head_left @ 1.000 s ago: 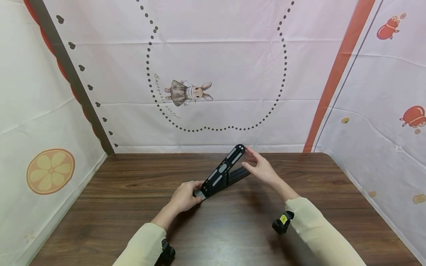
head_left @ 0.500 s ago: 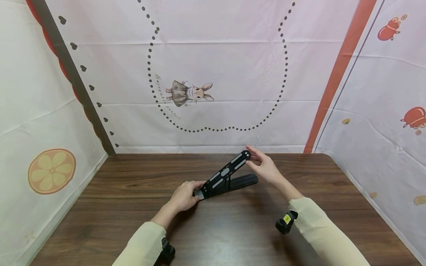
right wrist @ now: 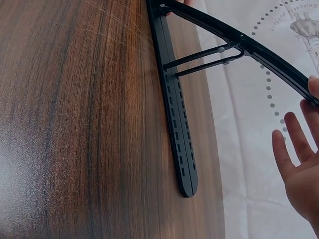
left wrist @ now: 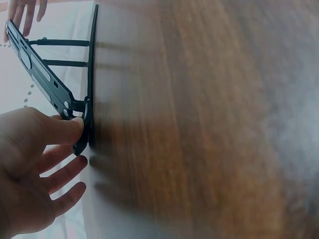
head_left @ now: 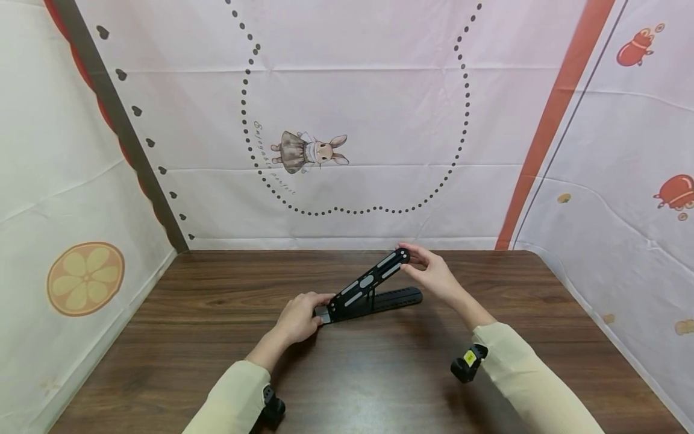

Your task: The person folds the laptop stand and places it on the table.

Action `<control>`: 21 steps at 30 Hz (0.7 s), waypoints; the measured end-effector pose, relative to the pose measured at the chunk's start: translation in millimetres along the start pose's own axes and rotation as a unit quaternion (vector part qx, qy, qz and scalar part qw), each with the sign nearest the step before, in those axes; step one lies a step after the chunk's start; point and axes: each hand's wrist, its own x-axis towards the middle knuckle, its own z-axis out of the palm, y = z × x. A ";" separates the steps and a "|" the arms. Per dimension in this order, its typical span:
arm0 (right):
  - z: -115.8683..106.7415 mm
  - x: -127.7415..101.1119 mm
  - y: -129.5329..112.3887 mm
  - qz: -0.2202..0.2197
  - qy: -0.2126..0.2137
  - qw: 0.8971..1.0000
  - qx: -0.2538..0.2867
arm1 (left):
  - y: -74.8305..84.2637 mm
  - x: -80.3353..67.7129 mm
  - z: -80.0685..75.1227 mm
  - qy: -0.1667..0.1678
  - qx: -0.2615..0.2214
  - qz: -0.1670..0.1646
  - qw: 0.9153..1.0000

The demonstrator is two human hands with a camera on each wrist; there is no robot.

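Creased white printed cloth hangs behind a kinda shiny, brown wood-grain table. Near the table's back edge sits a black folding stand: slotted, round-ended base, upper arm tilted up, skinny struts between. Left hand pinches the hinged end, right hand has the raised tip between thumb and fingers.

The stand is black, the table woodgrain brown

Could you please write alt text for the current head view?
A black folding stand is held partly open at a brown table. A person's left hand grips its joined end, and the right hand pinches its raised tip. Behind is a pale cloth with a rabbit print.
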 end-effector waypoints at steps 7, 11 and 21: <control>0.8 1.2 2.1 0.008 0.003 1.000 0.008 | -3.6 -2.0 -0.8 0.027 0.067 -0.034 0.997; 2.7 4.8 14.0 0.001 0.008 1.000 0.014 | -4.2 -3.2 -1.7 0.025 0.083 -0.045 0.995; 5.6 10.4 36.6 0.000 0.019 1.000 0.013 | -5.4 -2.6 -1.2 0.021 0.098 -0.045 0.994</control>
